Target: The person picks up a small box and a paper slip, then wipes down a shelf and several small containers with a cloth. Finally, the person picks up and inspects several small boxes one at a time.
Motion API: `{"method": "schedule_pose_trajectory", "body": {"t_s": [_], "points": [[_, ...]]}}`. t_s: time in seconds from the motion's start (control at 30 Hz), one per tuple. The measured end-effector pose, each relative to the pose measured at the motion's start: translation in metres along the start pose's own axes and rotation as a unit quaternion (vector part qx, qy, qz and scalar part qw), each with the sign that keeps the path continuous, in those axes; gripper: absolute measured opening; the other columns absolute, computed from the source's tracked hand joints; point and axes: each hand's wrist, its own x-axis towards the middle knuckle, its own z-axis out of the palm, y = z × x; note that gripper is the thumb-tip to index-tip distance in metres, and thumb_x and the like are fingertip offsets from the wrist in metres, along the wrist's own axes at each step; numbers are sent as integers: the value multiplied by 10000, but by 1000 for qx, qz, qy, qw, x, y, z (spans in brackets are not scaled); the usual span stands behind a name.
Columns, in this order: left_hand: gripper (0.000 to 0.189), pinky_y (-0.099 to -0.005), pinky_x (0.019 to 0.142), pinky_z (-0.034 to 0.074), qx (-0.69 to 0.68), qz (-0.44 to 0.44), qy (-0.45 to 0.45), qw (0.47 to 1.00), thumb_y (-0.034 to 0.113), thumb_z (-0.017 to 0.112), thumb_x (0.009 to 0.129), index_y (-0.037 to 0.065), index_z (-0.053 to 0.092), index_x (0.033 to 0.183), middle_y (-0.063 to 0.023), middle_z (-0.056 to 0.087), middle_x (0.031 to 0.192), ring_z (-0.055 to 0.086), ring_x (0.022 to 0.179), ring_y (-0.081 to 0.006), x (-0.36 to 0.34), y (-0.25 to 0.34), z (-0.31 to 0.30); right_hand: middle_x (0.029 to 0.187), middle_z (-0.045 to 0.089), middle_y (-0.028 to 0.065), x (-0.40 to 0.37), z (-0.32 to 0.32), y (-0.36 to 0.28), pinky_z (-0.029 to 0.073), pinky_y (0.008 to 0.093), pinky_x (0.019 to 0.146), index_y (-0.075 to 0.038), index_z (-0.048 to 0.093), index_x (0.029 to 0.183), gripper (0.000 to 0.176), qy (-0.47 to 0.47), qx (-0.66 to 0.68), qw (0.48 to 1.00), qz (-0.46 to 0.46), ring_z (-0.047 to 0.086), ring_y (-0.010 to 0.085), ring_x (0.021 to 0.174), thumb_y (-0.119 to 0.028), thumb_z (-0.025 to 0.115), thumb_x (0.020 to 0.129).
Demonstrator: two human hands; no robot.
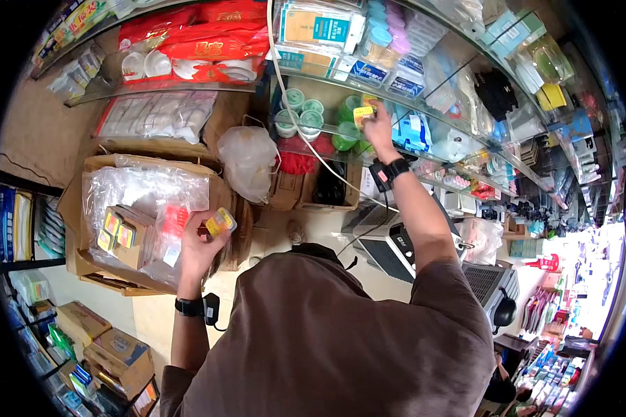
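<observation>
My left hand [199, 244] is closed around a small clear pack with a yellow label [220, 222], beside an open carton [77, 208] lined with clear plastic. In that carton stands a smaller cardboard box [143, 240] holding several similar yellow-labelled packs [109, 229]. My right hand [378, 131] reaches into the glass shelving and grips another yellow-labelled pack [362, 113]. Just left of it are green containers [348, 111] and white tubs with green lids [311, 115]; a blue-and-white packet [412, 130] is to its right. Black straps circle both wrists.
Glass shelves [188, 85] with red bags of bowls [209, 42] run across the top. A white cable [279, 76] hangs in front of them. A knotted plastic bag [248, 156] is between the hands. A black-and-white speaker-like unit [389, 243] stands at the right, cartons [118, 354] lower left.
</observation>
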Motion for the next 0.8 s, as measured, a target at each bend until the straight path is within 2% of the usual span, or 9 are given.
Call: {"method": "schedule_pose_trajectory", "body": {"t_s": [0.03,0.07,0.17,0.2,0.43,0.53,0.63,0.73,0.8], "points": [[436,-307,781,515,5,4,8,1000,102,828,772,-6,680,1168,-77,653,1050,632,867,-162,-2,-5,0,1117,695,231,10,6,0,539,477,872,-24,608,1150,366,10,-76,996,-40,664,448,930,-35,715,801],[432,-305,785,513,10,8,16,1000,101,826,775,-7,680,1167,-75,659,1050,631,868,-159,-3,-7,-1,1138,692,238,26,18,21,534,496,886,-35,631,1095,328,-29,-37,999,-20,649,480,977,-109,748,798],[423,-302,792,513,-2,-22,25,999,97,826,777,-7,680,1160,-79,672,1059,629,856,-155,-6,4,-4,1126,697,234,41,30,25,536,488,903,-52,629,1129,383,-96,-58,989,96,665,442,1048,-155,764,785],[421,-302,788,514,0,-19,33,999,95,825,778,-8,679,1160,-78,673,1052,627,851,-152,-7,5,-5,1091,718,250,44,28,23,562,441,882,-12,633,1176,468,-114,-124,983,68,705,389,1050,-157,783,756],[419,-289,768,519,-22,-22,66,997,77,820,786,-9,668,1167,-71,671,1022,624,825,-133,-14,-10,-4,1117,711,212,69,29,73,534,430,949,-4,656,1154,455,-271,-247,930,17,675,392,1110,-168,790,751],[426,-291,768,521,-28,-29,66,997,82,825,780,-12,668,1165,-74,678,1010,632,822,-127,-13,-11,0,1091,711,206,77,31,88,532,437,962,-7,669,1161,404,-336,-319,879,-111,666,400,1116,-185,756,809],[429,-294,772,522,-30,-36,58,997,92,826,777,-12,668,1163,-79,679,1021,638,832,-138,-11,-9,3,1162,696,227,76,32,77,532,429,983,8,679,1168,384,-368,-344,864,-27,652,400,1154,-194,731,845],[429,-296,774,519,-28,-29,57,998,100,829,772,-7,670,1156,-80,677,1021,637,837,-152,-6,-9,4,1231,679,250,70,15,32,530,424,1004,33,671,1177,412,-369,-382,846,-41,652,385,1178,-202,739,845],[431,-296,774,517,-21,-33,55,998,104,833,768,-3,671,1153,-80,675,1020,634,839,-158,-4,-2,4,1256,672,261,72,23,53,529,428,1008,46,658,1195,422,-366,-416,829,-73,655,381,1188,-188,731,852]]}}
